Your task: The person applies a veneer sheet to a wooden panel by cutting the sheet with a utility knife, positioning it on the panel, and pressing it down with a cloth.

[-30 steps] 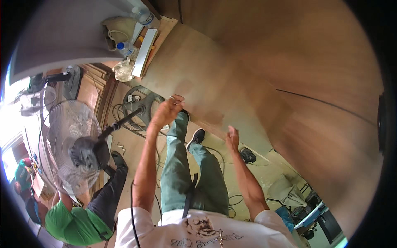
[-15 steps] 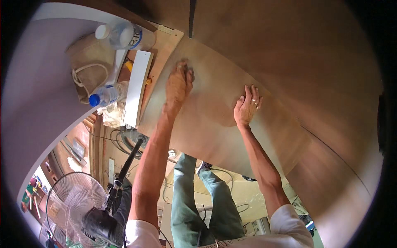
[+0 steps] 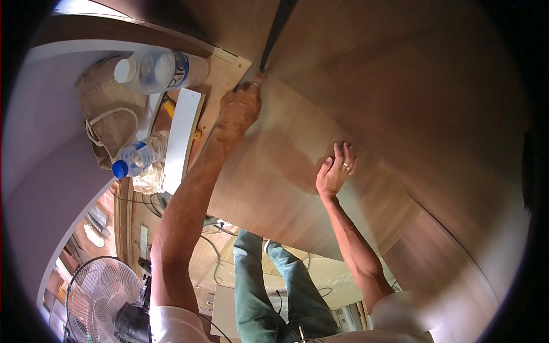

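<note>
A broad brown wood panel (image 3: 269, 194) lies in front of me, meeting taller brown wood boards (image 3: 412, 86) along its far side. My left hand (image 3: 240, 108) is at the panel's far left corner. Its index finger reaches out to the lower end of a dark gap (image 3: 277, 31) between the boards; the other fingers are bent and partly hidden, with nothing seen in them. On the right part of the panel, my right hand (image 3: 333, 171) rests with fingers spread, a ring on one of them. It holds nothing.
Left of the panel lie a white strip (image 3: 182, 140), two clear plastic bottles, one white-capped (image 3: 151, 71) and one blue-capped (image 3: 137, 157), a tan cloth bag (image 3: 111, 106) and a yellow-handled tool (image 3: 168, 107). A fan (image 3: 103, 297) stands lower left. Cables (image 3: 214, 257) run across the floor.
My left hand has moved from the panel's surface to its far corner by the gap, index finger now stretched out. My right hand stays resting on the panel. The view has shifted.
</note>
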